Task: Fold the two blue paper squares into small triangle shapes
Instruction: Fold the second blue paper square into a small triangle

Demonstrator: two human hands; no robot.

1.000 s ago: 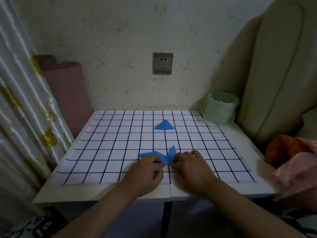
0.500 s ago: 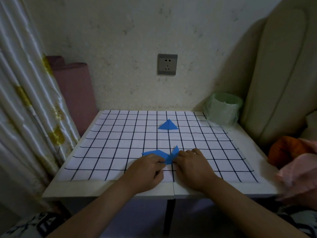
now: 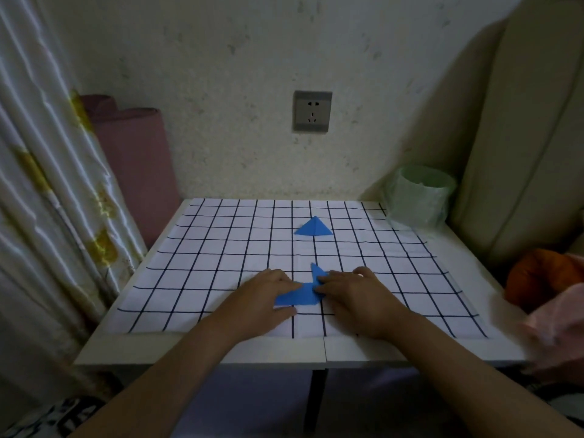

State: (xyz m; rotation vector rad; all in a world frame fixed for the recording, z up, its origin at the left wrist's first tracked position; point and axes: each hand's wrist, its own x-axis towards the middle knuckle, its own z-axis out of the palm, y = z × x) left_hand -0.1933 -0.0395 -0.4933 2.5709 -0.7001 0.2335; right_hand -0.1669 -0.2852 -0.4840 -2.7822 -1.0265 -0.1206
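Note:
A folded blue paper triangle lies flat on the grid mat, toward the back at the middle. A second blue paper, partly folded, lies near the mat's front edge between my hands. One pointed flap of it stands up beside my right fingertips. My left hand rests on the paper's left part, fingers laid over it and thumb just below its edge. The fingertips of my right hand pinch the paper at its right side, by the raised flap. Parts of the paper are hidden under both hands.
The mat covers a small white table against a wall. A green plastic-wrapped cup stands at the back right corner. A curtain and a pink roll are on the left. Cushions and an orange and pink cloth are on the right.
The left wing of the paper, which stuck out beyond my left fingers, now lies lower between my left fingers and thumb. Both hands have stayed on the paper.

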